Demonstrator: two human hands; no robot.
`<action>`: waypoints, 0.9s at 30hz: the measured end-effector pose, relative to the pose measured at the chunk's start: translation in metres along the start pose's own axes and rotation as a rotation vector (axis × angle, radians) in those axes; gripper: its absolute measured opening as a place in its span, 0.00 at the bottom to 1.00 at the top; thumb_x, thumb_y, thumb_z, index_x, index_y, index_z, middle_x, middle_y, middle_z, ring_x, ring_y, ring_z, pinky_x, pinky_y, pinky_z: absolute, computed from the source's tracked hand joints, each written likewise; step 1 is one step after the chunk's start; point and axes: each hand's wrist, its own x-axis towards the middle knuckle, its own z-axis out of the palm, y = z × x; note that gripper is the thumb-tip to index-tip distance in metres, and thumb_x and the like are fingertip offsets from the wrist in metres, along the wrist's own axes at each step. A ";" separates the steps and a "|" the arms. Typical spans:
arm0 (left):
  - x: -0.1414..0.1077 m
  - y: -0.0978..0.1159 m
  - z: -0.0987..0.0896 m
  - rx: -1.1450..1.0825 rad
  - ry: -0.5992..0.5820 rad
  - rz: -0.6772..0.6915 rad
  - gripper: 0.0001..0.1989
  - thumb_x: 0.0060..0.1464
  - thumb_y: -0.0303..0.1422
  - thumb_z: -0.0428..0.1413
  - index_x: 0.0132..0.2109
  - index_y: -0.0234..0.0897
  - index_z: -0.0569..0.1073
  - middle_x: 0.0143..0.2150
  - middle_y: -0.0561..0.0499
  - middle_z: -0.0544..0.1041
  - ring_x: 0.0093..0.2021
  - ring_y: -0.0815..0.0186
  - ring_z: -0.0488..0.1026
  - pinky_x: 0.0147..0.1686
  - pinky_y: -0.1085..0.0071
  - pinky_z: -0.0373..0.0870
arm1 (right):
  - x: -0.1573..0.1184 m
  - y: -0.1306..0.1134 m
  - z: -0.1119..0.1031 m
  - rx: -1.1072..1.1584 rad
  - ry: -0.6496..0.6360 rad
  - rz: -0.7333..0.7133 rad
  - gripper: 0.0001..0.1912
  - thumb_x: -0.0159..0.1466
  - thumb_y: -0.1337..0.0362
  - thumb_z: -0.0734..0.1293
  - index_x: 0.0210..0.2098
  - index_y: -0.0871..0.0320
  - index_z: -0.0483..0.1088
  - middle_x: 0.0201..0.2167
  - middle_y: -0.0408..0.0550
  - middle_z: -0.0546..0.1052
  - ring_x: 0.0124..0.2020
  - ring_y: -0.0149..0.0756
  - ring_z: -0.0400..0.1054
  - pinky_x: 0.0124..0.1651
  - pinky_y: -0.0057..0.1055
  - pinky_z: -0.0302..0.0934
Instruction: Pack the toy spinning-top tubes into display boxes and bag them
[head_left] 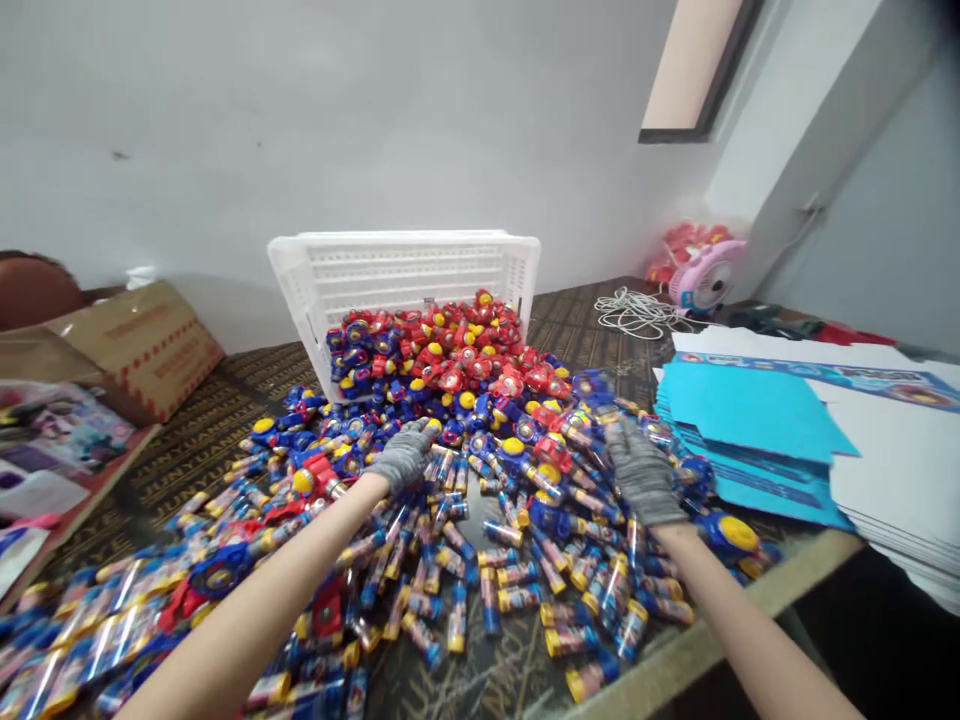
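Observation:
My left hand [406, 455], in a grey knit glove, reaches into a heap of small plastic toys. Its fingers are curled, with a yellow knob at their tips; what they hold is partly hidden. My right hand [643, 472], gloved alike, is at the heap's right side, slightly blurred. A blue plastic toy [592, 388], equally blurred, is at its fingertips and looks gripped. Around both hands lie short clear tubes [517, 575] with yellow and blue ends. Red toys [469, 365] with yellow knobs spill from a white plastic basket [405, 245] tipped toward me.
Blue card sheets [757, 415] and white sheets [900, 480] are stacked at the right. Behind them are a pink fan [709, 275] and a coiled white cable [636, 312]. A cardboard box [142, 340] stands left. The table's wooden edge [720, 630] runs along the front right.

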 end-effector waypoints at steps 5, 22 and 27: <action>0.079 -0.037 0.019 0.129 -0.133 0.092 0.32 0.40 0.18 0.60 0.55 0.39 0.70 0.65 0.41 0.62 0.65 0.49 0.56 0.61 0.50 0.55 | 0.033 0.076 0.005 -0.564 -0.036 -0.046 0.23 0.65 0.63 0.54 0.53 0.68 0.67 0.47 0.65 0.75 0.46 0.52 0.70 0.49 0.47 0.63; 0.026 -0.035 -0.045 -0.475 0.262 -0.229 0.19 0.31 0.32 0.70 0.34 0.37 0.73 0.33 0.50 0.76 0.41 0.55 0.73 0.44 0.64 0.67 | 0.031 0.059 -0.001 -0.726 -0.345 -0.034 0.15 0.60 0.55 0.62 0.23 0.57 0.64 0.23 0.47 0.68 0.27 0.36 0.60 0.33 0.32 0.53; -0.083 0.005 -0.076 -1.659 0.281 -0.306 0.10 0.56 0.40 0.53 0.38 0.39 0.73 0.29 0.54 0.75 0.26 0.65 0.72 0.25 0.70 0.72 | 0.022 0.066 -0.018 -0.649 -0.407 0.047 0.19 0.61 0.52 0.61 0.18 0.56 0.63 0.20 0.45 0.68 0.25 0.35 0.60 0.32 0.32 0.52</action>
